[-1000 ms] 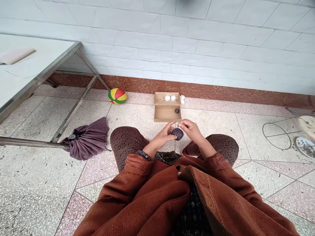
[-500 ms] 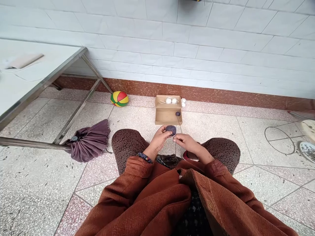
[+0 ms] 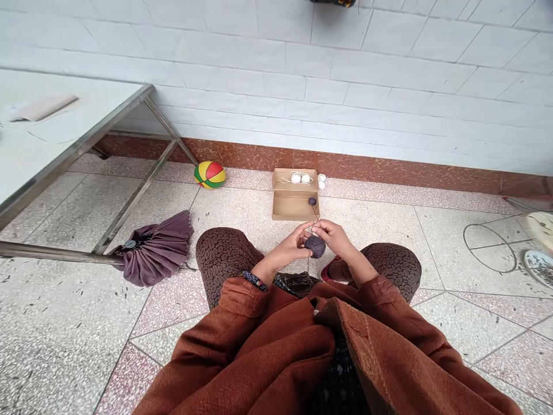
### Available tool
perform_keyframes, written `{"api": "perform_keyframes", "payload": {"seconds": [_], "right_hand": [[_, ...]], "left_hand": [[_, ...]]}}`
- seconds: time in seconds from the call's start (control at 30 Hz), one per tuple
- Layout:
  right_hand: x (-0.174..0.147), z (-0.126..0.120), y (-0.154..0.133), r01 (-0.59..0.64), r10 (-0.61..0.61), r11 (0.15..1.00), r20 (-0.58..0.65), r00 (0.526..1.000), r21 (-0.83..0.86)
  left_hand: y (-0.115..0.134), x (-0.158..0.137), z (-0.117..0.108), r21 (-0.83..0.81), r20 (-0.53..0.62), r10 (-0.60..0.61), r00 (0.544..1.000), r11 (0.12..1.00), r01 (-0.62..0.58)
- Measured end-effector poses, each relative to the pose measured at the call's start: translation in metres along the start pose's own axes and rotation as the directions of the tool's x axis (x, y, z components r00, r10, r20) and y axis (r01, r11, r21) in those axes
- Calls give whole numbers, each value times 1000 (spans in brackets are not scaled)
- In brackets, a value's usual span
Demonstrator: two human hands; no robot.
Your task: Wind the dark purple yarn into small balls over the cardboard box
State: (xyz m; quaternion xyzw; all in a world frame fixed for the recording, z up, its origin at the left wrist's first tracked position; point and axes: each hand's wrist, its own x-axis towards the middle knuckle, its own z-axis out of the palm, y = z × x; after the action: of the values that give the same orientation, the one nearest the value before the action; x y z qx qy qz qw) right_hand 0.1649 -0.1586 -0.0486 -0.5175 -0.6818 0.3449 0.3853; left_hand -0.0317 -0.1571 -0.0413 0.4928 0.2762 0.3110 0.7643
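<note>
Between my knees, my left hand (image 3: 295, 244) grips a dark purple-grey ball of yarn (image 3: 315, 246) from its left side. My right hand (image 3: 333, 236) is just above and right of the ball, its fingers pinched on the yarn strand (image 3: 315, 214). That strand runs up to a smaller dark yarn ball (image 3: 312, 201) lying in the right part of an open cardboard box (image 3: 290, 204). Two white yarn balls (image 3: 300, 178) rest in the box's raised rear part. More white balls (image 3: 322, 181) sit just outside its right edge.
A colourful ball (image 3: 209, 174) lies near the wall. A folded purple umbrella (image 3: 158, 248) rests on the floor beside a metal-framed table (image 3: 144, 95) at left. To the right stand a wire ring frame (image 3: 490, 248) and a round dish (image 3: 540, 266).
The larger yarn ball has moved right and toward me, turning in my left hand. My right hand has risen from below the ball to above it, still pinching the strand.
</note>
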Motion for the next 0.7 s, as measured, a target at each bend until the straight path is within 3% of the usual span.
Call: {"api": "perform_keyframes", "payload": {"seconds": [0.1, 0.3, 0.4, 0.5, 0.6, 0.7], "right_hand": [[-8, 10, 18, -74, 74, 997, 9, 997, -26], [-20, 16, 24, -80, 84, 994, 61, 995, -73], [-22, 13, 12, -48, 52, 998, 193, 980, -26], [-21, 7, -4, -27, 7, 997, 269, 963, 70], [-13, 0, -15, 21, -41, 995, 193, 980, 103], [-3, -3, -11, 43, -49, 997, 83, 995, 64]], "left_hand": [[2, -1, 1, -113, -28, -7, 1000, 994, 3], [-5, 6, -8, -277, -247, -80, 966, 961, 8], [-11, 8, -13, -205, -346, -107, 932, 978, 37], [-17, 8, -16, 0, -414, -71, 907, 997, 78], [-20, 8, -16, 199, -374, -30, 927, 974, 111], [-16, 5, -13, 201, -183, -39, 982, 977, 76]]}}
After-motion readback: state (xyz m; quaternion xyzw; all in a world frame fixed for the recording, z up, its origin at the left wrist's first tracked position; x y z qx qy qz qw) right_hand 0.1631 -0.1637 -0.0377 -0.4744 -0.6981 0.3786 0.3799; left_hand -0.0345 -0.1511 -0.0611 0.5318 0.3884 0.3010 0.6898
